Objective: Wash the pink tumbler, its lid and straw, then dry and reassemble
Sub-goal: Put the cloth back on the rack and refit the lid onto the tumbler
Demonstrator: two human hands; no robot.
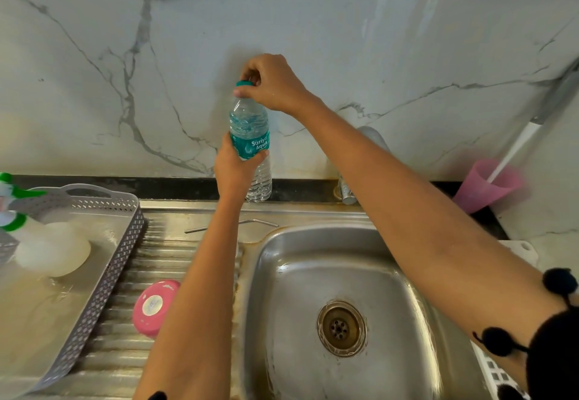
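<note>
Right now your left hand (233, 169) has its grip wrapped round the middle of a teal-labelled clear plastic water bottle (250, 139), fingers and thumb curled about the label band. Your right hand (272, 83) sits over the top, and its grip pinches the teal screw cap (245, 84) between thumb and fingertips. The bottle is upright in front of the white marble-veined wall (344, 39), with its base down at the back edge of the sink; I cannot tell whether it rests there or hangs in your grip. The translucent pink plastic tumbler (487, 185) is well apart from your hands, at the far right on the dark ledge. It is mouth up, leaning and blurred, and a white rod crosses its rim; I cannot tell whether that rod is inside it. The round pink lid (155, 307) lies on the ribbed steel draining surface (150, 262), just left of your left forearm. The thin bent metal straw (232, 225) lies flat on the steel nearer the back, partly hidden behind that forearm. To the left, a grey perforated plastic tray (103, 290) holds a white spray bottle with a green trigger (47, 249). Below your right arm is the stainless steel sink basin (282, 274) with its round drain (341, 327).
</note>
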